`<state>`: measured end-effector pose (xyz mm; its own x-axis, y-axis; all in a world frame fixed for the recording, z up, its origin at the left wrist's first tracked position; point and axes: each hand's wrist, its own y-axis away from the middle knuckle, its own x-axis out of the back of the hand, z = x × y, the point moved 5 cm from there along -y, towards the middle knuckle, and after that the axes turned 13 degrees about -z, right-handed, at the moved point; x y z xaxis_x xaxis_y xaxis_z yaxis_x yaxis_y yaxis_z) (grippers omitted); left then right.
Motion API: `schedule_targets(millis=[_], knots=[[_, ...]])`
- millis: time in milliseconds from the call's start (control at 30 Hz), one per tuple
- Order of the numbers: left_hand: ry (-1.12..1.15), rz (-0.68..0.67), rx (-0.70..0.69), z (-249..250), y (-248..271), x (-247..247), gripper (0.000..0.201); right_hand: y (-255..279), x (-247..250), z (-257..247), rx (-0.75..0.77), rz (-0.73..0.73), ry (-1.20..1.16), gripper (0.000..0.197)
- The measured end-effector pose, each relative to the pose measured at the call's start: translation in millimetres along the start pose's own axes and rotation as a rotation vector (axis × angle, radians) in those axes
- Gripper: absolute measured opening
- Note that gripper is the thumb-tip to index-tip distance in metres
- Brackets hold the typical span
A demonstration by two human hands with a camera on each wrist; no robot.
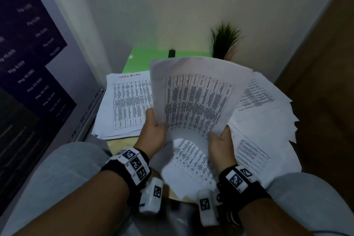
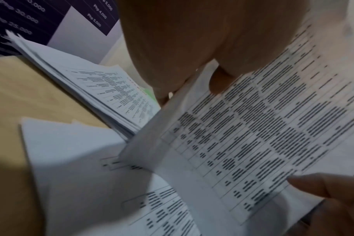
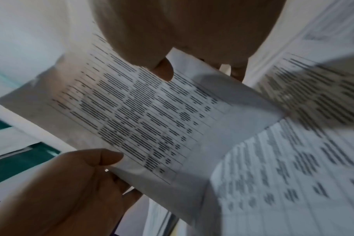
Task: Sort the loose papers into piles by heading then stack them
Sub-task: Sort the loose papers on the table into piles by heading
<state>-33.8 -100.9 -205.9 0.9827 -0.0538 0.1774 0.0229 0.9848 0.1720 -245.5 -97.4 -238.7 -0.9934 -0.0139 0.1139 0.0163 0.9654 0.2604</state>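
A printed table sheet (image 1: pixel 197 97) is raised and curled above the round wooden table (image 1: pixel 122 142). My left hand (image 1: pixel 155 123) pinches its lower left edge. My right hand (image 1: pixel 222 136) pinches its lower right edge. The left wrist view shows my left thumb (image 2: pixel 220 81) pressing on the sheet (image 2: pixel 253 135); the right wrist view shows my right thumb (image 3: pixel 164 70) on the sheet (image 3: pixel 152 119). A squared pile (image 1: pixel 126 105) with a red heading lies at the left. Loose papers (image 1: pixel 264 120) fan out at the right. Another table sheet (image 1: pixel 191 166) lies under my hands.
A potted plant (image 1: pixel 224 40) and a small dark object (image 1: pixel 171 53) stand on a green surface (image 1: pixel 147 57) beyond the table. A dark price poster (image 1: pixel 28 53) fills the left side. A brown panel (image 1: pixel 316 82) bounds the right. My grey-clad knees (image 1: pixel 57 178) are under the table's near edge.
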Motion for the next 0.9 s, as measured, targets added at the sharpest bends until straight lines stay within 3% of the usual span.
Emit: schedule_targets(millis=[167,367,533,733,900], knots=[[-0.155,-0.048,0.135,-19.2,-2.6,-3.9,0.025,-6.6,-4.1,24.2,-0.117,-0.065,0.147,0.033],[-0.23,0.239,0.097,-6.9,-21.1,50.1,0.03,-14.7,23.9,10.0,-0.076,0.007,0.15,0.024],[-0.319,0.416,0.175,-10.2,-34.4,119.8,0.032,-17.5,45.5,23.2,-0.258,-0.055,0.055,0.016],[-0.343,0.406,0.369,-39.9,-42.4,152.8,0.043,-12.1,49.3,8.1,-0.186,-0.17,0.493,0.007],[-0.288,0.431,0.414,-59.0,-55.8,166.0,0.044,-7.0,38.5,13.1,-0.16,-0.245,0.605,0.009]])
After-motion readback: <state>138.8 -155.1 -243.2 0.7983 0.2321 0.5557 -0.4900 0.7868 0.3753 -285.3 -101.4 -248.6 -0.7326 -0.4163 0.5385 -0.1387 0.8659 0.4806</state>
